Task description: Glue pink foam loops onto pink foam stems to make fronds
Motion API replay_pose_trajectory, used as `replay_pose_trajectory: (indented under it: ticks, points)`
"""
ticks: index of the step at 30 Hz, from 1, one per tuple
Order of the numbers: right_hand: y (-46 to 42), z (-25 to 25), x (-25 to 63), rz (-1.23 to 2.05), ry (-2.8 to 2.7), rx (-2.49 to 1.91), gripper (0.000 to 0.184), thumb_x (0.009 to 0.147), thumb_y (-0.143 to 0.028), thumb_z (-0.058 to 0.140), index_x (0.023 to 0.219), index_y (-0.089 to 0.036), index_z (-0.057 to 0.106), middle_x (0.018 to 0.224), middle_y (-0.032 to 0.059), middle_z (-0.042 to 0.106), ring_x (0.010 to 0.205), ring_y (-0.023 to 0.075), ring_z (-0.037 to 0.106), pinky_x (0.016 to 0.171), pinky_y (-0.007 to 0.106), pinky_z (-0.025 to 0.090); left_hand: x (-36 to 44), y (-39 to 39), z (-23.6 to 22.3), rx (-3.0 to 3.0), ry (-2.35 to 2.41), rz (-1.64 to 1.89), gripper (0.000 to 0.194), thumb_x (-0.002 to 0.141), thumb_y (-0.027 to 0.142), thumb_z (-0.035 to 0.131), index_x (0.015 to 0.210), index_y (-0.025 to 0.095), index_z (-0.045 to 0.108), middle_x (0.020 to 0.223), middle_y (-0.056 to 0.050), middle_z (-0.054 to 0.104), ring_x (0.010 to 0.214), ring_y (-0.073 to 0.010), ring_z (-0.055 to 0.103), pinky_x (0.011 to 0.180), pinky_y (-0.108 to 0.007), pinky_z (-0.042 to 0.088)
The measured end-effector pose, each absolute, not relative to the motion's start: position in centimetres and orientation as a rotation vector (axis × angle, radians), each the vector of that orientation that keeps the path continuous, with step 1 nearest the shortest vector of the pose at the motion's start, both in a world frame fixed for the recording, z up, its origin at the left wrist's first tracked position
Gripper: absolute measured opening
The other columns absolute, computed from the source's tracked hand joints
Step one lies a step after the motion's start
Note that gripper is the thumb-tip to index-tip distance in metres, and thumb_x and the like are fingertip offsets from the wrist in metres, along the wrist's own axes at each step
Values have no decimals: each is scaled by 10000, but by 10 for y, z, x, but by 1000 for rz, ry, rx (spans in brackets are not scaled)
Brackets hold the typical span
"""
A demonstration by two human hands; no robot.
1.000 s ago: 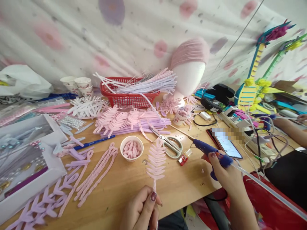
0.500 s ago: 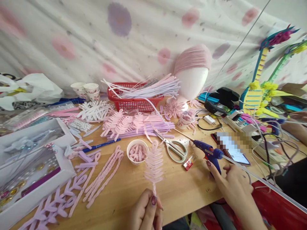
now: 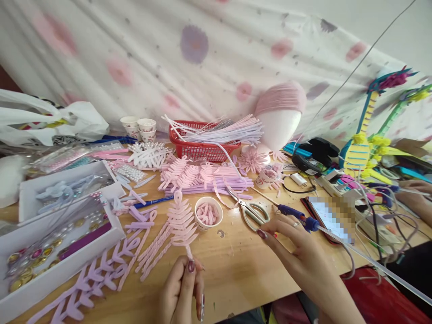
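Observation:
My left hand point(image 3: 184, 290) pinches the short stem of a pink pipe-cleaner leaf point(image 3: 182, 218), held upright above the table. My right hand point(image 3: 297, 252) is over the table, palm down, thumb and fingers apart. Its fingertips are beside the handles of the scissors point(image 3: 254, 213). A small red bit of the lighter shows between thumb and fingers, the rest hidden; I cannot tell whether the hand touches it. Just behind that hand lies a blue glue gun point(image 3: 299, 217) with a clear glue stick in it. A paper cup point(image 3: 209, 227) of pink pieces stands near the leaf.
Pink leaves point(image 3: 182, 173) and twisted pink strands point(image 3: 155, 252) lie on the table, with purple sprigs point(image 3: 91, 279) at left. Behind are a red basket point(image 3: 202, 152) and a foam head point(image 3: 278, 126). A phone point(image 3: 329, 218), cables and a co-worker's hand point(image 3: 413, 191) are at right.
My right hand has moved left from the glue gun's handle to the lighter and scissors. My left hand and the leaf have shifted left in view; the camera has turned somewhat.

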State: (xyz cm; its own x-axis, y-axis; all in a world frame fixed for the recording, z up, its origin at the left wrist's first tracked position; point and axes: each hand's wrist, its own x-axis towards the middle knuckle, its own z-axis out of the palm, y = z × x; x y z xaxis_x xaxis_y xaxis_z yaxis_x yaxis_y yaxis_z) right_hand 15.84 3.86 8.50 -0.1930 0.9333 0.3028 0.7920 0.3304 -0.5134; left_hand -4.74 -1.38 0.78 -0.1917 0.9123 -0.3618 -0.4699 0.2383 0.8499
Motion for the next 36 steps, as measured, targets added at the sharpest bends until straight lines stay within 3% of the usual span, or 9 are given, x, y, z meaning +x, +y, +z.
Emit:
replay_pose_trajectory:
  ticks: [7,12,15,20,28,32,36]
  points:
    - [84,101,110,80,-2352,-1369,203,953,-145,549,969,-252,722,1085,90,656,1047,288,536,913,493,433,-50,-13,6,496,1178,1305,583,755,757,602,728,175,606,430,73,416,356,-54,334,380,-153,289]
    - [109,99,85,-176,-2566,-1296,177,918,-166,633,946,-272,773,1333,105,591,1309,387,367,1034,597,353,-51,-13,7,541,1170,1293,587,781,764,558,727,180,598,428,76,396,360,-55,310,381,-153,268]
    - [119,93,76,-259,-2673,-1246,125,903,-217,671,881,-262,786,1336,109,606,1336,400,356,1052,611,331,-51,-13,7,540,1157,1289,593,773,774,554,720,185,588,433,78,395,361,-55,305,379,-151,271]
    - [123,91,72,-286,-2711,-1219,176,907,-144,642,921,-246,785,1316,109,636,1343,391,368,1064,613,332,-51,-13,7,523,1135,1275,617,741,802,559,718,186,587,436,76,405,356,-56,322,373,-151,277]
    - [117,92,94,27,-2357,-1225,206,958,-171,532,916,-217,728,1221,104,685,1231,316,491,1040,562,398,-51,-13,5,514,1140,1306,593,773,765,567,722,176,606,434,68,410,364,-62,325,382,-163,276]
    - [96,83,111,494,-1981,-1213,170,950,-321,581,907,-238,723,1132,89,709,1094,267,625,987,499,463,-55,-14,4,494,1078,1392,507,809,661,636,703,165,619,455,51,449,388,-67,380,407,-170,304]
    - [65,68,120,913,-1687,-1179,221,890,-435,672,826,-236,745,1028,87,731,1023,253,667,914,418,526,-57,-14,10,426,962,1478,427,764,549,754,668,155,622,647,-7,592,441,-74,481,421,-189,378]
